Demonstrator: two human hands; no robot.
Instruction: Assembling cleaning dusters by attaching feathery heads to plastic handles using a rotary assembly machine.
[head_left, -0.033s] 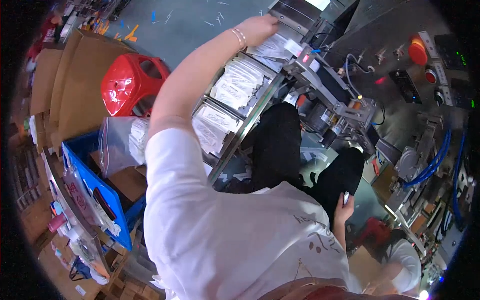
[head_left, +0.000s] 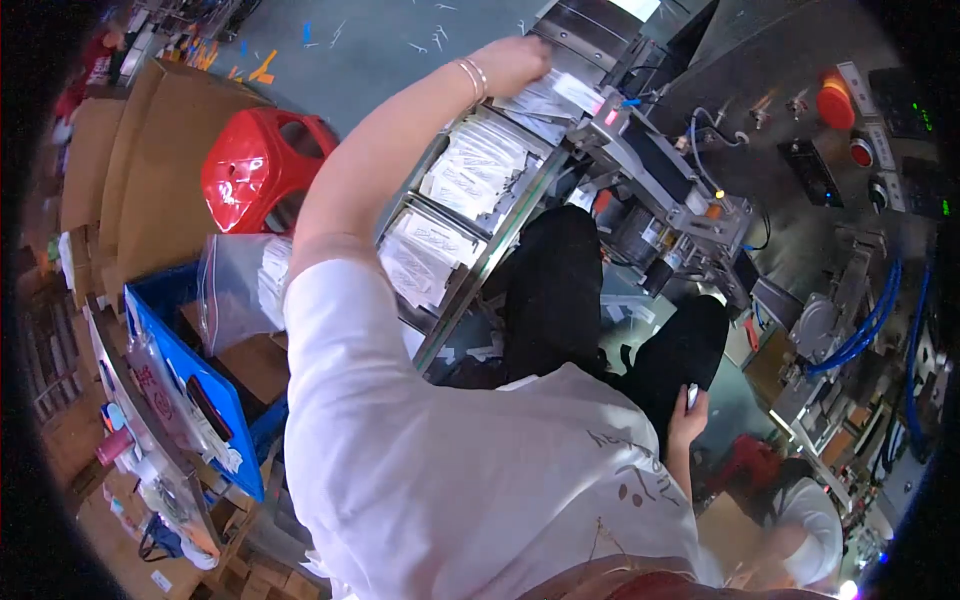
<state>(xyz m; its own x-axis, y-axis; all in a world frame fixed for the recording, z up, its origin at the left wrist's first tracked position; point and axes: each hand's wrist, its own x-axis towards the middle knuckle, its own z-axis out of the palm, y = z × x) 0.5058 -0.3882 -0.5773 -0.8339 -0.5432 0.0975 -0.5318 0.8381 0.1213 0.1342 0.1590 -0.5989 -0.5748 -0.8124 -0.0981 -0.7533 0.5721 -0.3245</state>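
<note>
Packets (head_left: 536, 104), flat and white, lie near the left hand (head_left: 514, 66), grip unclear; right hand (head_left: 686, 424) clasps a small whitish oblong object (head_left: 692, 396).

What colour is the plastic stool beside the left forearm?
The plastic stool is glossy red; it shows best in the head view, the only one here.

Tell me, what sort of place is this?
It looks like a factory or packing workshop, though I can't be certain. There's a metal machine with a control panel bearing a red button, stacks of flat white packets, and large cardboard boxes.
</note>
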